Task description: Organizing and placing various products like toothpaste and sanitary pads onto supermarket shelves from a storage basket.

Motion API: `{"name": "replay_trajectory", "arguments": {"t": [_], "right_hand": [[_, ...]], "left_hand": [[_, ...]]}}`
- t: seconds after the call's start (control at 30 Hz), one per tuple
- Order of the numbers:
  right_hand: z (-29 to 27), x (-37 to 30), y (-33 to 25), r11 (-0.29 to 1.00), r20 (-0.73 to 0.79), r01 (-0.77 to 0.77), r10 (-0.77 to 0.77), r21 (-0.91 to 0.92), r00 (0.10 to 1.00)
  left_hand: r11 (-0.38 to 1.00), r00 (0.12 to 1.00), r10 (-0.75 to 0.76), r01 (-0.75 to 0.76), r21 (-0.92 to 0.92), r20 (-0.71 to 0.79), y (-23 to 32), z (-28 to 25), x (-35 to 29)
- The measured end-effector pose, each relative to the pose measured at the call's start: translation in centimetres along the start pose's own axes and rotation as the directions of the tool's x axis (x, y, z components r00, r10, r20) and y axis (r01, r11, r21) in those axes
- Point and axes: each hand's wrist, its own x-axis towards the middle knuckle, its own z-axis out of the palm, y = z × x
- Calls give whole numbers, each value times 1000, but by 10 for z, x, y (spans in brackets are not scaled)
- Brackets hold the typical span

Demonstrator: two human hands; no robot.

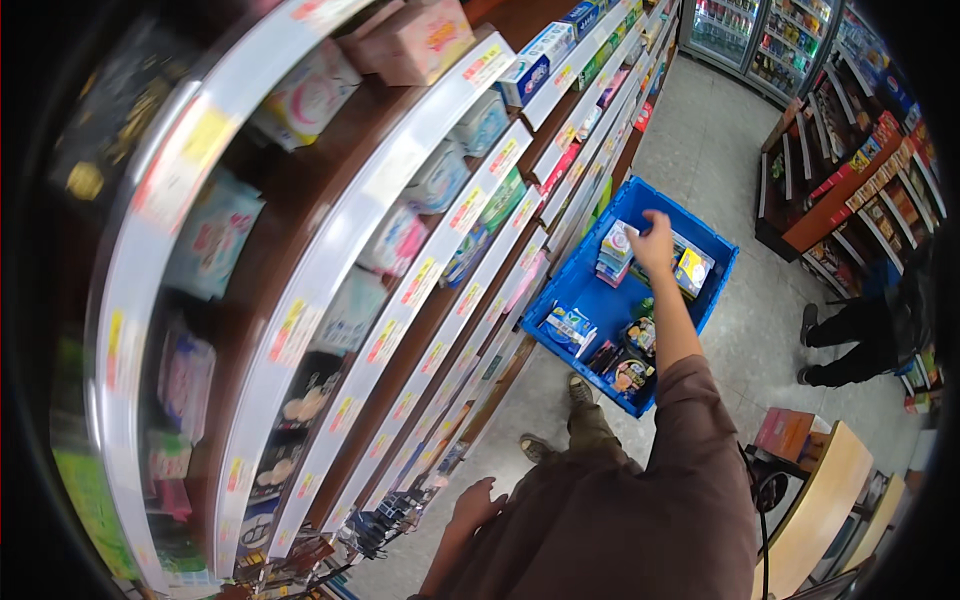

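A blue plastic crate [722,262] sits low beside the shelves, in front of me. My right hand [655,245] reaches over it, thumb and fingers apart and slightly bent, with nothing visible between them. Just left of the fingertips stands a stack of small white and pink boxes [614,252]; whether I touch it I cannot tell. Yellow and white packages [693,270] lie in the crate's right corner. Nearer me are a blue-and-white package [569,330] and several dark packs [633,376]. My left hand [477,503] hangs low by my side, empty, fingers loosely apart.
Tall shelves [375,200] of packaged goods with price labels line my left. Glass-door drink coolers [760,40] stand at the far end. A snack rack [850,190] and a person in dark trousers [855,335] are at right, above a wooden-topped table [825,500].
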Motion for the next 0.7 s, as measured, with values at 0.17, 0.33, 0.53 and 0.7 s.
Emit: {"name": "replay_trajectory", "arguments": {"t": [0.17,0.33,0.53,0.7], "right_hand": [[44,-12,32,919,387,-143,290,-366,875],[101,13,83,790,537,-27,440,-612,719],[129,31,127,802,443,-46,375,-595,814],[138,27,119,774,400,-106,432,-624,808]], "left_hand": [[990,994,-104,107,-96,32,25,-4,18],[953,979,-201,206,-221,44,58,-10,25],[930,939,-312,333,-156,145,70,-19,28],[950,957,-278,286,-123,82,104,-54,45]]}}
